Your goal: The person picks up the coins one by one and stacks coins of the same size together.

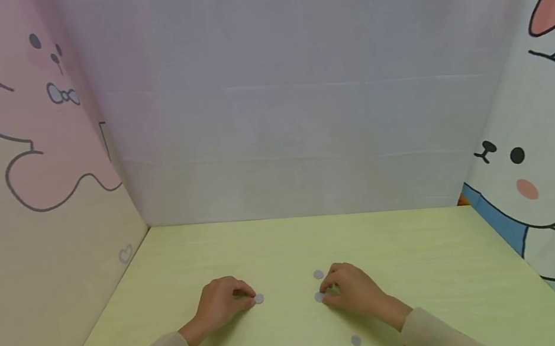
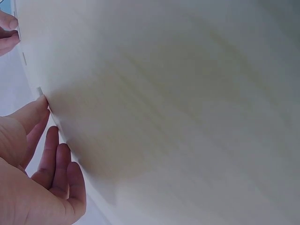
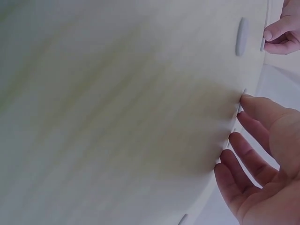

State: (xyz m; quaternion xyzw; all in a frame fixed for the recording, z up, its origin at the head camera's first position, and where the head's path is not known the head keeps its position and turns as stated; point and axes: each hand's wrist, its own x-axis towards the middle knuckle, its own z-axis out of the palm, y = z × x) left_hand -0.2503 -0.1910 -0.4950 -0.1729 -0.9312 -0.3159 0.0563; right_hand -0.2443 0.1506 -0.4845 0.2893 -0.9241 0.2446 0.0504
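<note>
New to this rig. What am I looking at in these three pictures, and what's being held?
There's no robot here: a person works with two bare hands. The wide picture comes from a head-worn camera looking forward and down. The other two come from wrist cameras, each showing its own hand large and the other hand small at the edge.

On the pale yellow surface, the left hand pinches one small grey disc, and the right hand pinches a second disc. The head view also shows a farther disc and a nearer disc.
</note>
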